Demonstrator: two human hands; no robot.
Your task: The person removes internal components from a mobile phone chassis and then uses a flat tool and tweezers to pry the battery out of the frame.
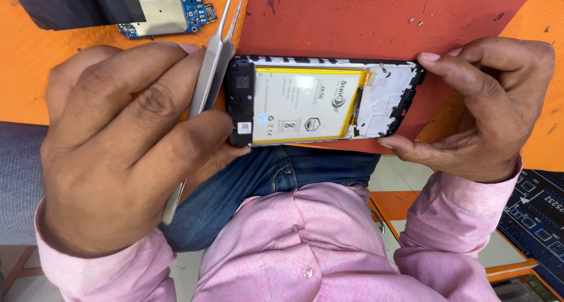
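An opened phone (388,90) with its back cover off lies across the middle, showing a white battery (305,105) with yellow edges inside a black frame. My left hand (117,149) grips the phone's left end, thumb under the lower corner. It also holds metal tweezers (214,61) whose tips point up and away. My right hand (487,108) pinches the phone's right end, with the index finger on the top edge and the thumb on the bottom edge. The phone is held just above the near edge of a red mat (352,20).
The red mat lies on an orange table (35,84). A blue circuit board (164,14) and a dark panel (64,5) lie at the back left. Tiny screws (416,23) rest on the mat. A dark printed mat (537,214) sits low right. My lap is below.
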